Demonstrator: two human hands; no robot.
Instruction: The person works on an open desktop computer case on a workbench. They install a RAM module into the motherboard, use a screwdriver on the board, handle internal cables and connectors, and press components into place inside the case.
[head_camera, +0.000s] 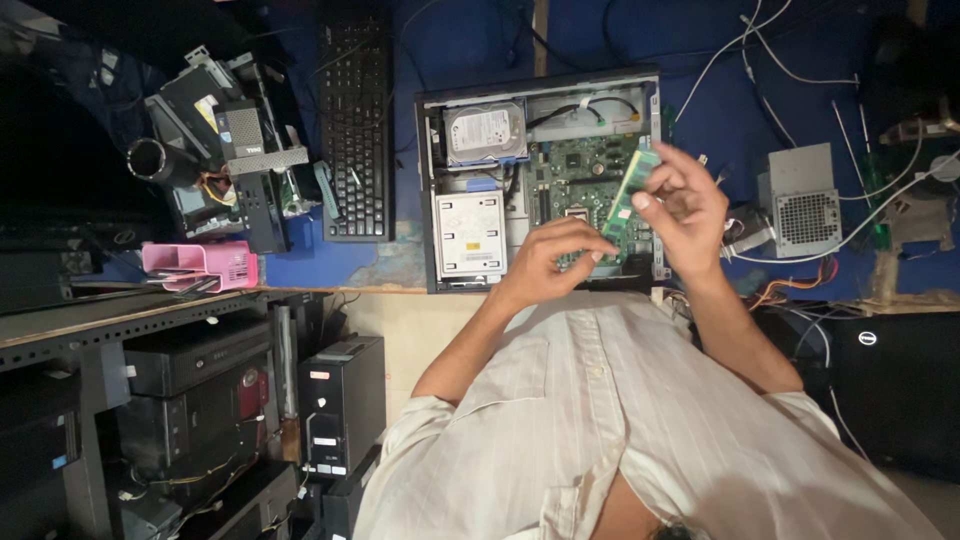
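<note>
An open desktop computer case (432, 180) lies flat on the blue bench, showing a hard drive (484, 132), a silver drive bay (469, 233) and a green motherboard (580, 165). Both my hands hold a green memory stick (628, 195) above the motherboard. My right hand (685, 205) grips its upper part with fingers and thumb. My left hand (555, 255) pinches its lower end, fingers curled.
A black keyboard (355, 130) lies left of the case. A pile of computer parts (230, 140) and a pink box (200, 265) sit further left. A grey power supply (800, 200) and loose white cables (800, 75) lie to the right. Black computer towers (340, 400) stand below the bench.
</note>
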